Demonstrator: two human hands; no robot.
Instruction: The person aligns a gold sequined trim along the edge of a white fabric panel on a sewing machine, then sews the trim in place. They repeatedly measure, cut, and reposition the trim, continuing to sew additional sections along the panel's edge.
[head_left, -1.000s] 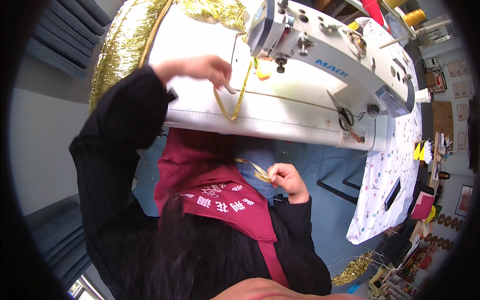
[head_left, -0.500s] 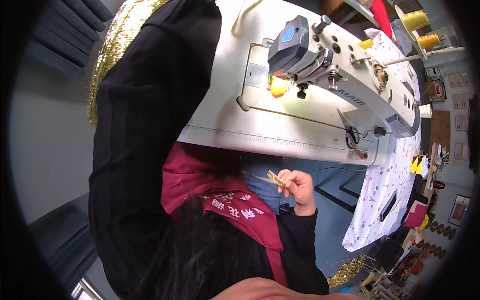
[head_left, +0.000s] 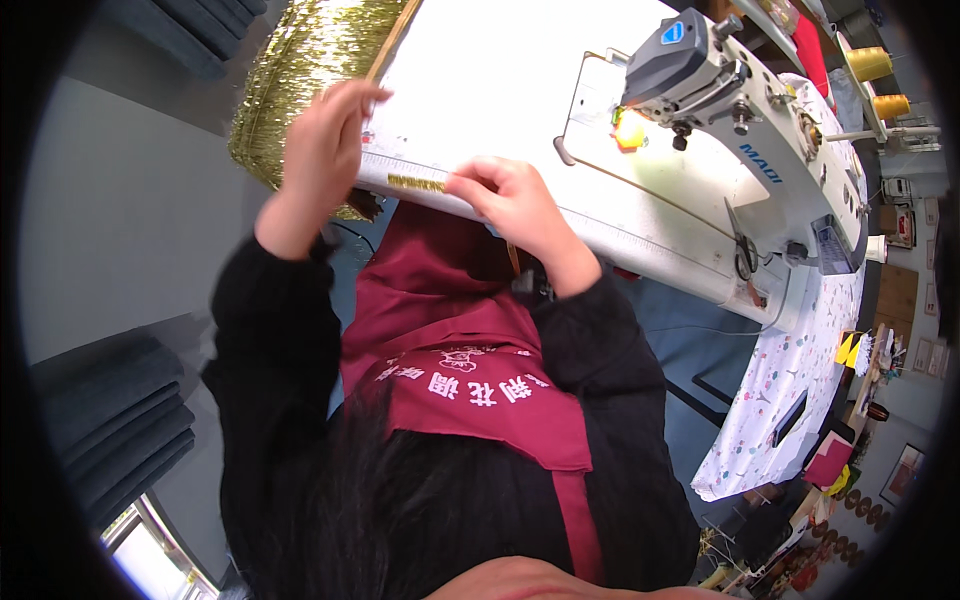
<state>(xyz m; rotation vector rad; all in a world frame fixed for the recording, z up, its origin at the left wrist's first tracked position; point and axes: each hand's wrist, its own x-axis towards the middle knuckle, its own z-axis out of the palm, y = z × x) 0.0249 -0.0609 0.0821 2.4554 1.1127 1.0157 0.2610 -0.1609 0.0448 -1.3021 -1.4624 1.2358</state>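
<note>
A trim strip is at the front edge of the worktable, right of fringe, left of the sewing machine.

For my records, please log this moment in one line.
left hand: near gold tinsel; right hand: pinching gold trim at edge of sewing table; scissors: on table

Fisheye head view, facing down, near bare left hand and bare right hand, over front edge of white sewing table
</note>
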